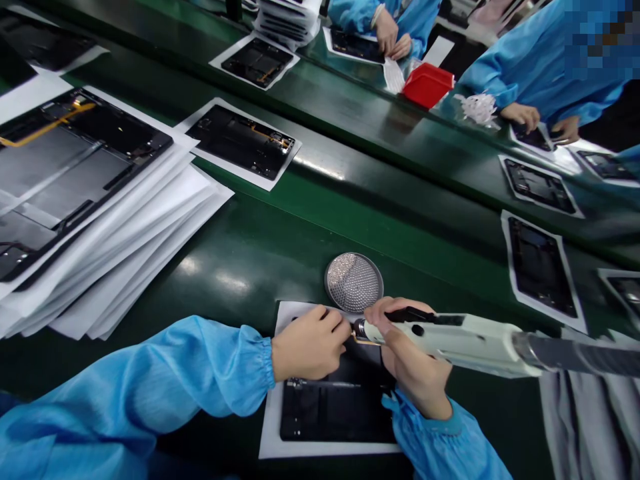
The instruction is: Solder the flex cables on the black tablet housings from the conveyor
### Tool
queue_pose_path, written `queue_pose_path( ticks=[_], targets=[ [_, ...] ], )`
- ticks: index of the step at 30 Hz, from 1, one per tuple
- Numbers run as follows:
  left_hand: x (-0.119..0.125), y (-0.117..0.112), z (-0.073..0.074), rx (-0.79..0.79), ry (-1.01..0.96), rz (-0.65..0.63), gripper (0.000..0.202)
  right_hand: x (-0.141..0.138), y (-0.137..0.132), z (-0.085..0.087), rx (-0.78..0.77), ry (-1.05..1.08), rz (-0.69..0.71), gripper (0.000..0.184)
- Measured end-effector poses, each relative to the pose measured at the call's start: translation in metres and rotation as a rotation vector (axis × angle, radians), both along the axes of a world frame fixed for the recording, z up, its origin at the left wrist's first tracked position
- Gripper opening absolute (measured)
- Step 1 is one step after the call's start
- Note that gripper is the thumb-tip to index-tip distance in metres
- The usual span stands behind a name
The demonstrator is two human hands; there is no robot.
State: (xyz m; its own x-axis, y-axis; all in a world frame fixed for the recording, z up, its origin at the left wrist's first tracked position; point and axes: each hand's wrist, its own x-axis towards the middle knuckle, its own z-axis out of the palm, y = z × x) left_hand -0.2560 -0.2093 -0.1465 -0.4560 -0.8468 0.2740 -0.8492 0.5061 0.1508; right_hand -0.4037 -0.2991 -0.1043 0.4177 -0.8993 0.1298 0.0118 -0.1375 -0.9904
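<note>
- A long green bench (260, 247) runs slantwise under everything, its surface glossy under the light.
- Across it are two people in blue sleeves: one (415, 23) has both hands at a panel on paper, the other (543, 67) handles another panel farther right.
- A large paper stack (165, 220) fills the left side, its sheets fanned out, with an open panel (65, 180) lying on top.
- A second pile of sheets (575, 413) hangs at the right edge, partly behind the screwdriver's cord.
- A white sheet (273, 427) lies close to the wearer, beneath the dark panel (335, 413); that panel is flat under both hands, its upper part largely covered by them.
- A pale electric screwdriver (470, 343) points leftward over the panel, its dark cord leaving to the right.
- The right hand (415, 363) is wrapped around the screwdriver's front end, thumb and fingers gripping it.
- The left hand (313, 343) has its fingers bent inward at the screwdriver's tip; whether they pinch anything I cannot tell.
- A red box (427, 85) stands across the bench, near the first person.
- A round dish (354, 283) sits just beyond the hands, small shiny bits (344, 270) heaped toward its left side.
</note>
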Motion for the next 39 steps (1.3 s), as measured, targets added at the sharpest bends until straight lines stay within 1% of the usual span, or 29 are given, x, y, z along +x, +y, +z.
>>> queue_pose_path(
  ticks=[3,7,9,11,13,15,18,20,26,29,33,39],
  targets=[
    [0.0,0.0,0.001,-0.019,0.002,-0.019,0.023,0.001,0.0,-0.002,-0.008,-0.018,0.052,0.015],
    [0.0,0.0,-0.001,-0.087,0.041,0.002,0.025,-0.001,0.001,0.0,-0.025,-0.017,0.058,0.014],
    [0.0,0.001,-0.002,-0.116,0.07,0.013,0.024,-0.001,0.0,0.007,-0.036,-0.029,0.041,0.017],
    [0.0,0.001,-0.003,-0.136,0.072,0.01,0.024,0.003,-0.005,0.017,-0.055,-0.088,-0.011,0.023],
    [0.001,0.002,-0.002,-0.15,0.052,0.0,0.025,0.012,-0.011,0.025,-0.071,-0.169,-0.061,0.024],
    [0.002,0.002,-0.001,-0.15,0.031,-0.005,0.025,0.023,-0.016,0.029,-0.073,-0.218,-0.09,0.023],
    [0.003,0.003,0.001,-0.128,0.021,-0.002,0.025,0.035,-0.02,0.025,-0.046,-0.177,-0.101,0.022],
    [0.002,0.003,0.001,-0.123,0.026,-0.002,0.025,0.039,-0.02,0.021,-0.04,-0.135,-0.097,0.022],
    [0.001,0.001,0.0,-0.111,0.088,0.009,0.026,0.034,-0.018,0.014,-0.043,-0.127,-0.064,0.023],
    [0.001,0.001,0.0,-0.072,0.111,0.024,0.025,0.031,-0.019,0.013,-0.052,-0.094,-0.064,0.024],
    [0.001,-0.001,0.002,-0.022,0.121,0.062,0.025,0.032,-0.018,0.012,-0.024,-0.096,-0.053,0.024],
    [0.001,0.0,0.003,-0.033,0.114,0.056,0.025,0.034,-0.019,0.011,-0.028,-0.101,-0.06,0.023]
  ],
)
